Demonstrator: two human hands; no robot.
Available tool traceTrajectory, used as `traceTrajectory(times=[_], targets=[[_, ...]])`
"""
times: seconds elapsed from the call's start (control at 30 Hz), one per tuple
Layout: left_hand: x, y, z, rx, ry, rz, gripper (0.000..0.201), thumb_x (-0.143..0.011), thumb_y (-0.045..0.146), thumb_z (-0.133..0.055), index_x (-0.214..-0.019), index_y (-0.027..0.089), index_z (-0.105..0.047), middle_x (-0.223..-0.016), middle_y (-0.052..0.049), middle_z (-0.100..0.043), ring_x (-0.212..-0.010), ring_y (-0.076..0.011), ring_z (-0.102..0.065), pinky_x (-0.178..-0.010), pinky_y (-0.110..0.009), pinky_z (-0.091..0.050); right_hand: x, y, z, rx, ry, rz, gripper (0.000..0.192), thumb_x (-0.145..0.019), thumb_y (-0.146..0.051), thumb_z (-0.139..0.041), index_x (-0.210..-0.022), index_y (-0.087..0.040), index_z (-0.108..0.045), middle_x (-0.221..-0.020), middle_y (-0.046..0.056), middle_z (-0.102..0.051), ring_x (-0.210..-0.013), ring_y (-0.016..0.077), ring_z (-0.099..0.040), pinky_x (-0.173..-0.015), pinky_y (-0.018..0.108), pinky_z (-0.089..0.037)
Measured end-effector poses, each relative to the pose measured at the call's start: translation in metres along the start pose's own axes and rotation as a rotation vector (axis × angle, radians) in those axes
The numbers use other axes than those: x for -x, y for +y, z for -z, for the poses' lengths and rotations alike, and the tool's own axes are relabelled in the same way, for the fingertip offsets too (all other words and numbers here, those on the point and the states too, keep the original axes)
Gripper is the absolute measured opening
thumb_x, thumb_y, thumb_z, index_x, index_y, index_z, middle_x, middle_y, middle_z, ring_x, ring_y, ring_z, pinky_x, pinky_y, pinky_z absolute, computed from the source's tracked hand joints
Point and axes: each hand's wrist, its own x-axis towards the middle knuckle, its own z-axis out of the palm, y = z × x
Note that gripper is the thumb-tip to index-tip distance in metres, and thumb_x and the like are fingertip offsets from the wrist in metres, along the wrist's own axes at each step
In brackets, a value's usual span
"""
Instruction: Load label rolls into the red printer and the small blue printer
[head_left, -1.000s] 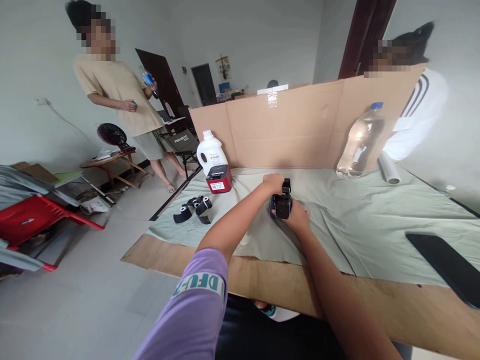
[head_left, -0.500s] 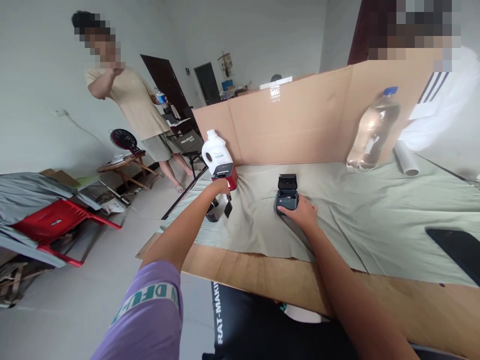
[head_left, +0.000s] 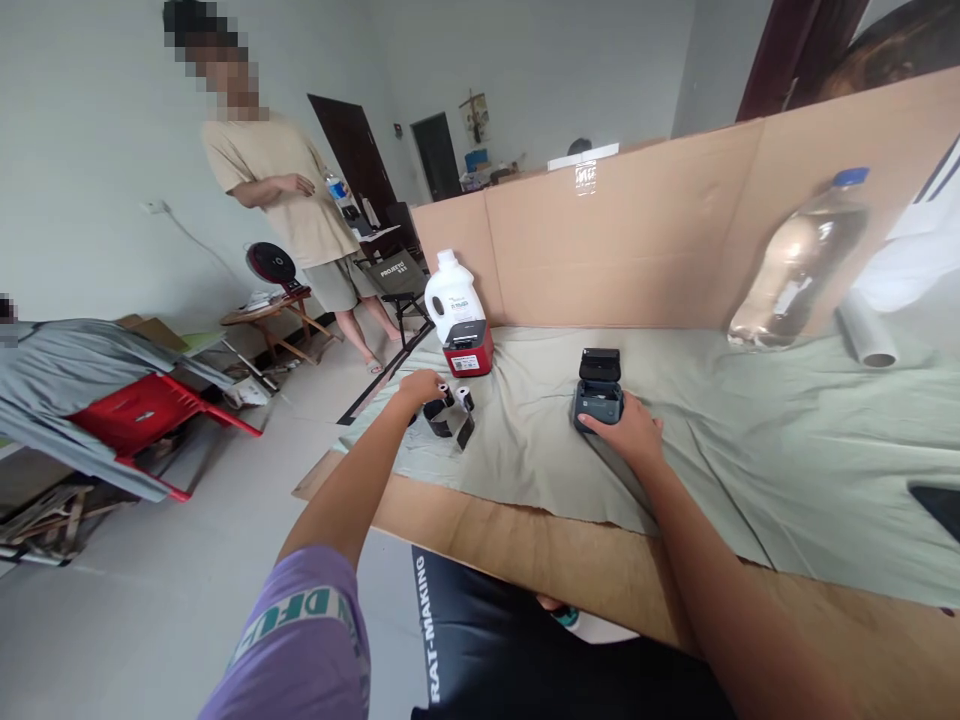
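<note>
A: Right hand (head_left: 628,432)?
B: Resting against the near side of a small dark printer (head_left: 597,392), fingers curled on its body, steadying it. The printer's lid stands open. It sits on the green cloth (head_left: 750,440), about mid-table, well in from the near edge.

A: Left hand (head_left: 420,386)?
B: Stretched to the table's left edge, at a cluster of label rolls (head_left: 450,412) with black strips. Fingers bent down over the nearest roll, touching it; cannot tell if it's really gripped.

A: What's around there?
B: Red box (head_left: 469,354) just behind the rolls, white jug (head_left: 453,300) touching it at the back. Both near the far left corner, against the cardboard wall (head_left: 637,240).

A: Right side of the table?
B: Clear plastic bottle (head_left: 799,264) with a blue cap by the cardboard at the far edge, a clear roll (head_left: 867,330) lying beside it. Dark flat thing (head_left: 937,498) cut off at the right edge, can't tell what.

A: Table itself?
B: Brown table (head_left: 525,545) bare along the near edge, cloth covers the rest.

A: Other people?
B: A person in a beige shirt (head_left: 281,200) stands on the floor off to the left, holding a bottle. Another person's white striped sleeve (head_left: 926,250) shows behind the cardboard, far right.
</note>
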Motion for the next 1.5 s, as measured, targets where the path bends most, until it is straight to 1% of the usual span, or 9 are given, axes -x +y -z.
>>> traceTrajectory(times=[0.37, 0.47, 0.57, 0.67, 0.73, 0.93, 1.07, 1.3, 1.5], targets=[[0.031, 0.000, -0.004, 0.118, 0.217, 0.070, 0.033, -0.085, 0.033, -0.068, -0.117, 0.023, -0.072, -0.118, -0.006, -0.073, -0.107, -0.0261, -0.065, -0.089, -0.034, -0.048, 0.003, -0.002, 0.000, 0.022, 0.091, 0.034, 0.092, -0.071, -0.070, -0.068, -0.139, -0.013, -0.047, -0.125, 0.023, -0.059, -0.117, 0.0408, -0.055, -0.096, 0.052, -0.039], [0.058, 0.028, 0.005, 0.163, 0.476, -0.019, 0.033, -0.089, 0.029, -0.061, -0.120, 0.022, -0.068, -0.119, -0.008, -0.071, -0.107, -0.0250, -0.064, -0.089, -0.034, -0.046, 0.011, -0.025, 0.010, -0.083, 0.246, 0.185, 0.094, -0.070, -0.064, -0.072, -0.143, -0.011, -0.044, -0.123, 0.023, -0.056, -0.117, 0.0400, -0.052, -0.097, 0.051, -0.039], [0.093, 0.085, 0.000, 0.194, 0.696, -0.285, 0.030, -0.087, 0.026, -0.062, -0.116, 0.024, -0.068, -0.115, -0.007, -0.071, -0.110, -0.0265, -0.062, -0.094, -0.038, -0.042, 0.015, -0.061, 0.024, -0.414, 0.031, 0.306, 0.068, -0.080, -0.056, -0.065, -0.135, -0.018, -0.053, -0.104, 0.012, -0.064, -0.097, 0.0285, -0.060, -0.090, 0.043, -0.046], [0.118, 0.153, -0.012, 0.230, 0.685, -0.537, 0.028, -0.090, 0.028, -0.060, -0.117, 0.025, -0.068, -0.115, -0.008, -0.071, -0.106, -0.0266, -0.061, -0.096, -0.043, -0.040, 0.007, -0.092, 0.038, -0.692, -0.458, 0.328, 0.052, -0.083, -0.046, -0.060, -0.129, -0.022, -0.056, -0.098, 0.004, -0.066, -0.079, 0.0192, -0.061, -0.074, 0.033, -0.050], [0.121, 0.190, -0.020, 0.312, 0.686, -0.583, 0.033, -0.089, 0.025, -0.062, -0.121, 0.026, -0.067, -0.120, -0.008, -0.069, -0.110, -0.0274, -0.059, -0.098, -0.044, -0.039, -0.005, -0.100, 0.046, -0.747, -0.572, 0.342, 0.044, -0.077, -0.035, -0.063, -0.119, -0.022, -0.060, -0.098, 0.002, -0.066, -0.080, 0.0171, -0.061, -0.068, 0.028, -0.048], [0.096, 0.245, -0.053, 0.698, 0.681, -0.440, 0.062, -0.084, 0.035, -0.069, -0.142, 0.027, -0.051, -0.148, -0.010, -0.049, -0.133, -0.0310, -0.048, -0.112, -0.046, -0.039, -0.052, -0.078, 0.062, -0.692, -0.524, 0.066, 0.022, -0.073, -0.032, -0.062, -0.092, -0.021, -0.058, -0.073, -0.003, -0.057, -0.066, 0.0148, -0.056, -0.055, 0.024, -0.041], [0.097, 0.262, -0.098, 0.828, 0.577, -0.436, 0.084, -0.083, 0.033, -0.068, -0.157, 0.021, -0.028, -0.162, -0.017, -0.025, -0.144, -0.0342, -0.039, -0.115, -0.048, -0.041, -0.072, -0.051, 0.064, -0.588, -0.491, 0.122, 0.019, -0.076, -0.031, -0.063, -0.091, -0.020, -0.062, -0.080, 0.000, -0.064, -0.076, 0.0173, -0.061, -0.067, 0.027, -0.047], [0.095, 0.265, -0.119, 0.864, 0.509, -0.612, 0.069, -0.092, 0.017, -0.049, -0.157, 0.021, -0.029, -0.150, -0.014, -0.047, -0.140, -0.0260, -0.044, -0.119, -0.044, -0.038, -0.092, -0.016, 0.044, -0.119, -0.313, 0.246, 0.023, -0.078, -0.017, -0.060, -0.097, -0.019, -0.072, -0.104, 0.005, -0.074, -0.092, 0.0217, -0.066, -0.087, 0.033, -0.049], [0.090, 0.262, -0.115, 0.865, 0.490, -0.519, 0.070, -0.091, 0.026, -0.057, -0.156, 0.017, -0.033, -0.122, -0.014, -0.066, -0.120, -0.0292, -0.057, -0.110, -0.047, -0.045, -0.091, -0.009, 0.031, 0.032, -0.236, 0.223, 0.029, -0.082, -0.016, -0.059, -0.107, -0.021, -0.071, -0.110, 0.007, -0.075, -0.102, 0.0245, -0.066, -0.090, 0.034, -0.049]])
